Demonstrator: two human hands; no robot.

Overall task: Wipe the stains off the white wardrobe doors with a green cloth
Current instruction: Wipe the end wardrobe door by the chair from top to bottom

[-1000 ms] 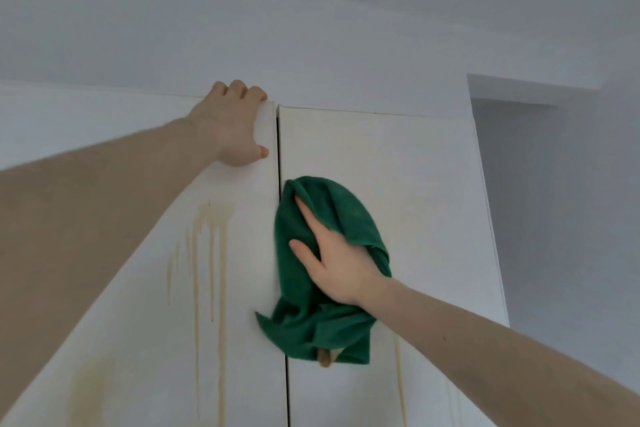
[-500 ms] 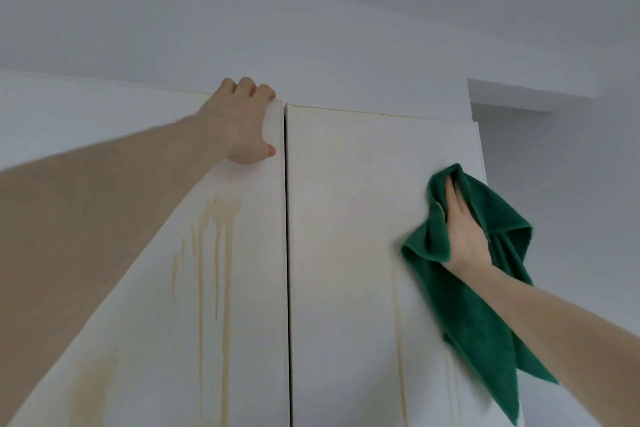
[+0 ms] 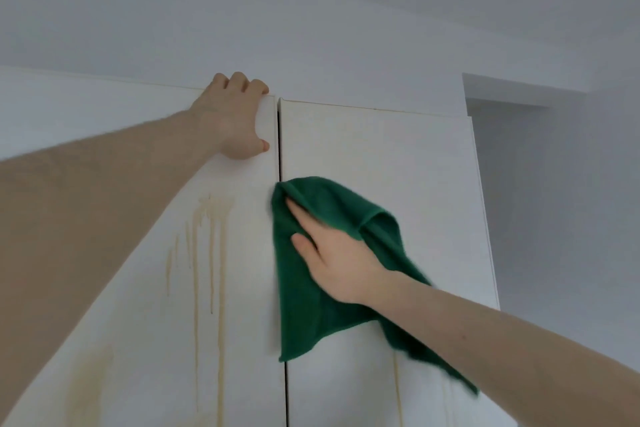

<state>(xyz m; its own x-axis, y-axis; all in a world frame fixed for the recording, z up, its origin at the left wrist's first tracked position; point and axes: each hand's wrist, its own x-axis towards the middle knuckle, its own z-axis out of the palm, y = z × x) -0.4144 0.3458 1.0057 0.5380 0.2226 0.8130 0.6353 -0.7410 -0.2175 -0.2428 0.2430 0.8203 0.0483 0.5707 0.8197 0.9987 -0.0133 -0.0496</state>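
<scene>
one green cloth (image 3: 311, 288) lies flat against the right door (image 3: 398, 166), its left edge at the seam between the two white doors, one corner hanging low to the right. the right hand (image 3: 341, 265) presses it with straight fingers, thumb spread aside, fingertips tucked under a fold. the left hand (image 3: 235, 125) curls its fingers over the top edge of the left door (image 3: 138, 288), thumb on the face. several tan drip stains (image 3: 207, 236) run down the left door; one faint streak (image 3: 397, 388) shows below the cloth.
</scene>
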